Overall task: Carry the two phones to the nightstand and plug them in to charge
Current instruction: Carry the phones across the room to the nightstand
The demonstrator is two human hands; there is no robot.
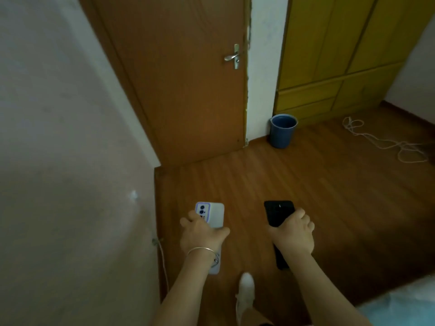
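Note:
My left hand (201, 232) grips a white phone (214, 214) with a purple-rimmed camera block, held back side up over the wooden floor. My right hand (295, 234) grips a black phone (277, 211), also held flat in front of me. Both phones stick out past my fingers, and their lower ends show below my wrists. A thin bracelet circles my left wrist. No nightstand or charger plug is in sight.
A closed brown door (179, 78) with a metal handle (233, 57) stands ahead. A blue bucket (282, 131) sits by a yellow wardrobe (341, 55). A white cord (386, 142) lies coiled on the floor at right. A wall (70, 161) fills the left; a bed edge (404, 302) lies at lower right.

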